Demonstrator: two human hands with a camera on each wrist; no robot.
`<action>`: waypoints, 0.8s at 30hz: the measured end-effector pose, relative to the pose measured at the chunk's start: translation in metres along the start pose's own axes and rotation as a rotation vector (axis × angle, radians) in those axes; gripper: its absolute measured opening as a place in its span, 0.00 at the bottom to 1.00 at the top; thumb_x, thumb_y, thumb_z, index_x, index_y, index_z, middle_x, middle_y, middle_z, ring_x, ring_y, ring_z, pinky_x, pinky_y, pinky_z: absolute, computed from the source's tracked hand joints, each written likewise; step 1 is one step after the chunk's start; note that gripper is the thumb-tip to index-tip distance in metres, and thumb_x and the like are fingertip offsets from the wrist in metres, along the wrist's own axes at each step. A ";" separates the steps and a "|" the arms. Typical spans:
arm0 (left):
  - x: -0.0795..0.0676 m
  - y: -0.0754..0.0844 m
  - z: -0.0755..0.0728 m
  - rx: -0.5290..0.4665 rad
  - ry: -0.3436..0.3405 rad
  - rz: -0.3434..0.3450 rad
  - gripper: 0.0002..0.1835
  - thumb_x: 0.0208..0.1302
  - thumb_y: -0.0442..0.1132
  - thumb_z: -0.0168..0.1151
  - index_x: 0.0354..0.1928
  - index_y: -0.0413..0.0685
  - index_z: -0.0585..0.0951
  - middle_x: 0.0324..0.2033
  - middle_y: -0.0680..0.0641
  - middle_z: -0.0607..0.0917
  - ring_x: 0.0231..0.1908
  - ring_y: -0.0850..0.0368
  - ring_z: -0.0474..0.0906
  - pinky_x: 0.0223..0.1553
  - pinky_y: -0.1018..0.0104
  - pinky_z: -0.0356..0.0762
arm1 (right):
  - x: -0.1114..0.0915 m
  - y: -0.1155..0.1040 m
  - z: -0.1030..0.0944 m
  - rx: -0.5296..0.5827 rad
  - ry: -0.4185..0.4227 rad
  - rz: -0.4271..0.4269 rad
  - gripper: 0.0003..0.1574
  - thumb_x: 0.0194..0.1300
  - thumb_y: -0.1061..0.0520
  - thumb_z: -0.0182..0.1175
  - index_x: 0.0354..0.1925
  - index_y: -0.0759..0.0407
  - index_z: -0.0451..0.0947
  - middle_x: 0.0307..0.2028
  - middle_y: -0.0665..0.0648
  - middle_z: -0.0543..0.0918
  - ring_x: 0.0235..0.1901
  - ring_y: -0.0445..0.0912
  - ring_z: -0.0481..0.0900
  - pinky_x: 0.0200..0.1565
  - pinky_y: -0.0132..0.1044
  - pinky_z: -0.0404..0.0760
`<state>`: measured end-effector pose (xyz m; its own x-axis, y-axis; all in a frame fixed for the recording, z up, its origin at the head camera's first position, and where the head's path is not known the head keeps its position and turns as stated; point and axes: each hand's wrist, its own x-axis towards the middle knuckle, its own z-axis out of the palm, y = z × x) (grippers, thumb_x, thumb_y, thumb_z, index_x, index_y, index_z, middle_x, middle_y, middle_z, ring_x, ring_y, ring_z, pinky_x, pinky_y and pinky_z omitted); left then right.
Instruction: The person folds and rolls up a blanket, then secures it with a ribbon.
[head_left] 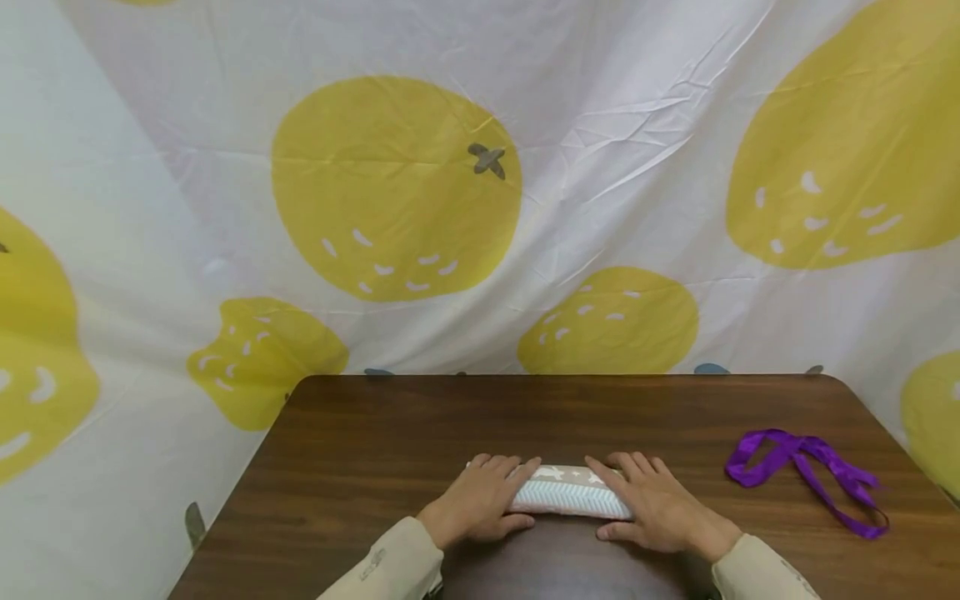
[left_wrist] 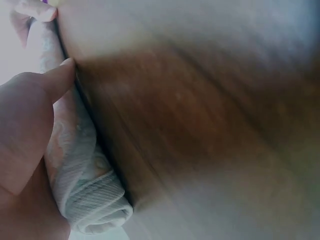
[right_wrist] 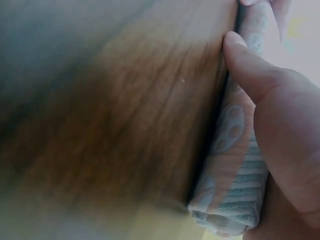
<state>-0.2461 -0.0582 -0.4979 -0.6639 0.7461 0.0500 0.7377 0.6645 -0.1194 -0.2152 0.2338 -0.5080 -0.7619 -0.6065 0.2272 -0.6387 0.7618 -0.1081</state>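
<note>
A rolled-up towel point(head_left: 573, 498) with pale blue chevrons and white shapes lies crosswise on the wooden table. Over its left end my left hand point(head_left: 480, 502) grips it, fingers across the top and thumb on the near side. My right hand point(head_left: 662, 507) holds the right end in the same way. In the left wrist view the towel's spiral end point(left_wrist: 100, 215) shows below the left hand. The right wrist view shows the striped other end of the roll point(right_wrist: 235, 200), with the right thumb point(right_wrist: 247, 62) along its near side.
A purple ribbon point(head_left: 791, 448) lies loosely looped on the right side of the dark wooden table point(head_left: 360, 450). Behind the table's far edge hangs a white curtain point(head_left: 600, 167) printed with large yellow fruit.
</note>
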 end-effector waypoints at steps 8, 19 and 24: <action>0.004 -0.008 0.000 -0.052 0.001 0.016 0.42 0.65 0.65 0.58 0.74 0.53 0.63 0.61 0.48 0.79 0.60 0.54 0.75 0.60 0.57 0.72 | 0.004 0.005 -0.002 -0.020 0.053 -0.043 0.54 0.56 0.31 0.66 0.69 0.61 0.67 0.49 0.54 0.75 0.48 0.50 0.73 0.46 0.45 0.70; 0.004 -0.010 0.000 -0.008 0.016 0.062 0.43 0.65 0.50 0.65 0.77 0.58 0.55 0.65 0.47 0.76 0.61 0.54 0.75 0.62 0.55 0.72 | 0.007 0.006 -0.009 -0.001 -0.015 -0.031 0.49 0.55 0.51 0.72 0.71 0.58 0.65 0.51 0.59 0.82 0.48 0.56 0.80 0.50 0.62 0.77; 0.006 -0.011 0.001 0.101 0.145 0.114 0.42 0.63 0.44 0.66 0.76 0.57 0.58 0.61 0.48 0.80 0.56 0.54 0.80 0.57 0.56 0.77 | 0.013 0.005 -0.012 -0.075 0.062 -0.087 0.47 0.51 0.58 0.72 0.68 0.62 0.68 0.51 0.59 0.84 0.43 0.55 0.84 0.43 0.55 0.82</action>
<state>-0.2583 -0.0607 -0.4978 -0.5466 0.8196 0.1718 0.7864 0.5729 -0.2310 -0.2268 0.2322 -0.4942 -0.6947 -0.6574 0.2920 -0.6903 0.7234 -0.0136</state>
